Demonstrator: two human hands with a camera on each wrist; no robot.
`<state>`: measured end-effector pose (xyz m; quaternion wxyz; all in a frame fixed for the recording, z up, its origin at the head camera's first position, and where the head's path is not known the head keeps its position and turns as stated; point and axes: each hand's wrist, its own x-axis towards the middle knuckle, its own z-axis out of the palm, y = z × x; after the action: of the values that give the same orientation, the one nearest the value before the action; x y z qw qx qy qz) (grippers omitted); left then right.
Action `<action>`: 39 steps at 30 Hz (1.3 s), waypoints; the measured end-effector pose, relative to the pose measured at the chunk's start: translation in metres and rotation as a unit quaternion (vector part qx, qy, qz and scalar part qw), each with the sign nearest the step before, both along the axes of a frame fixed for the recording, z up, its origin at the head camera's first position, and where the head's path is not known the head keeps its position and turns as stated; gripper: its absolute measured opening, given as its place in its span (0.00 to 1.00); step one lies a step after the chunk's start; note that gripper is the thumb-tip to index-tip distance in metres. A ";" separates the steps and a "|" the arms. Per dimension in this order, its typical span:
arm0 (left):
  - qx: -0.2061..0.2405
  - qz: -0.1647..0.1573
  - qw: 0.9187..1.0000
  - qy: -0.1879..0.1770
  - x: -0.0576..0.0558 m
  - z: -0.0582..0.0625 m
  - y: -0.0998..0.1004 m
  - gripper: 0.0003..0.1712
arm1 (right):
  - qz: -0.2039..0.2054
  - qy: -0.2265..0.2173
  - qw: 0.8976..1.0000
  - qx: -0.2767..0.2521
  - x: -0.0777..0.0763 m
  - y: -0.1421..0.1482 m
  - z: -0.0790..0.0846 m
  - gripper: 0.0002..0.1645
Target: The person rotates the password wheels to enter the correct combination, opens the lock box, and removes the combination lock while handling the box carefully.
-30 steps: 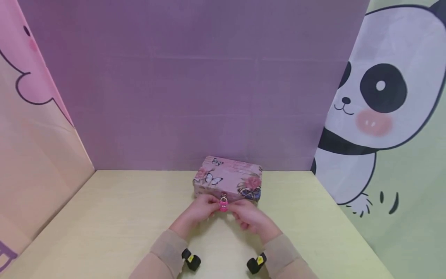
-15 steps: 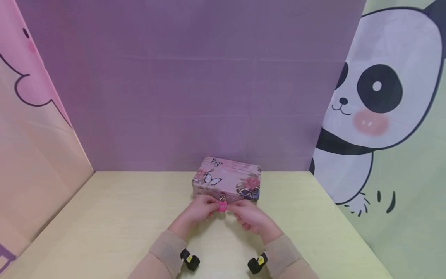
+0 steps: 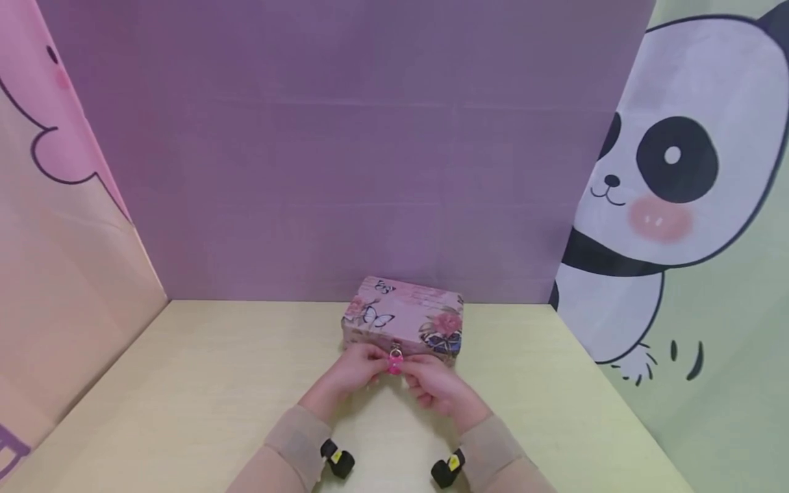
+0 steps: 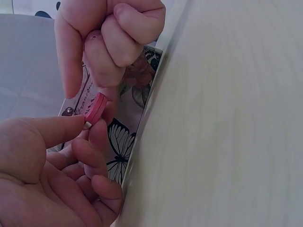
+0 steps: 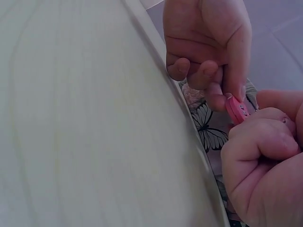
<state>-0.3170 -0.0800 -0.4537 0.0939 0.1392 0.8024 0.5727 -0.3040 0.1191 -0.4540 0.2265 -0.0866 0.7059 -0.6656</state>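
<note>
Pale tabletop (image 3: pixel 216 383), small and fiddly work

Closest in, the left hand (image 3: pixel 354 370) pinched a pink padlock (image 3: pixel 395 364) between thumb and forefinger, while the right hand (image 3: pixel 436 383) appeared to grip its opposite side with curled fingers. Good handling probably meant steadying the pink padlock with the left, pressing only lightly with the right, and leaving its marked face uncovered. Its shackle (image 3: pixel 396 351) hung at the front of a closed butterfly-print box (image 3: pixel 407 308); behind that rose a purple backdrop (image 3: pixel 345 150).

Head view softly, evenly lit, pink combination padlock (image 3: pixel 395 365) blurred; shadows faint on the tabletop (image 3: pixel 234 383); wrist views dimmer, greyer.
</note>
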 end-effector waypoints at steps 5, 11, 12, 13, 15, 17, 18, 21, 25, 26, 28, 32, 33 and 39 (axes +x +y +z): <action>0.004 0.000 1.000 -0.009 0.000 -0.001 0.000 0.07 | -0.011 -0.003 1.000 -0.011 0.001 -0.004 -0.001 0.13; 0.007 0.001 1.000 -0.010 0.000 -0.001 0.000 0.07 | -0.015 -0.001 1.000 0.003 0.002 -0.008 -0.002 0.13; 0.006 0.001 1.000 -0.009 0.000 -0.001 0.000 0.07 | -0.016 0.000 1.000 0.007 0.001 -0.008 -0.003 0.13; 0.006 0.000 1.000 -0.008 0.000 -0.001 0.000 0.07 | -0.017 0.001 1.000 0.010 0.001 -0.008 -0.003 0.14; 0.004 0.001 1.000 -0.006 -0.001 -0.001 0.000 0.07 | -0.021 0.001 1.000 0.015 0.001 -0.009 -0.005 0.14; 0.002 0.002 1.000 -0.005 -0.001 -0.001 0.001 0.07 | -0.025 0.002 1.000 0.018 0.000 -0.010 -0.006 0.14; 0.002 0.002 1.000 -0.004 -0.001 -0.001 0.001 0.07 | -0.027 0.001 0.999 0.020 0.000 -0.010 -0.006 0.14; 0.000 0.004 1.000 -0.002 -0.001 -0.001 0.001 0.07 | -0.032 -0.004 0.999 0.021 -0.002 -0.011 -0.007 0.13; 0.003 0.007 1.000 -0.001 0.000 -0.001 0.002 0.06 | -0.034 -0.010 0.999 0.022 -0.004 -0.012 -0.008 0.14; 0.003 0.007 1.000 0.000 -0.001 -0.001 0.002 0.06 | -0.034 -0.011 0.999 0.024 -0.004 -0.013 -0.009 0.14; 0.003 0.007 1.000 0.002 -0.001 -0.002 0.002 0.06 | -0.032 -0.011 0.999 0.027 -0.005 -0.013 -0.009 0.15; 0.002 0.007 1.000 0.010 -0.001 -0.003 0.002 0.05 | -0.030 -0.013 0.999 0.027 -0.006 -0.013 -0.010 0.15; 0.003 0.007 1.000 0.011 -0.001 -0.003 0.003 0.05 | -0.030 -0.013 0.999 0.025 -0.007 -0.013 -0.011 0.15; -0.005 0.011 1.000 0.005 -0.001 -0.003 0.002 0.05 | -0.029 -0.012 0.999 0.025 -0.007 -0.013 -0.011 0.14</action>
<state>-0.3178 -0.0775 -0.4565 0.0849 0.1329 0.8073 0.5687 -0.3109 0.1061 -0.4649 0.2175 -0.0521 0.7217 -0.6551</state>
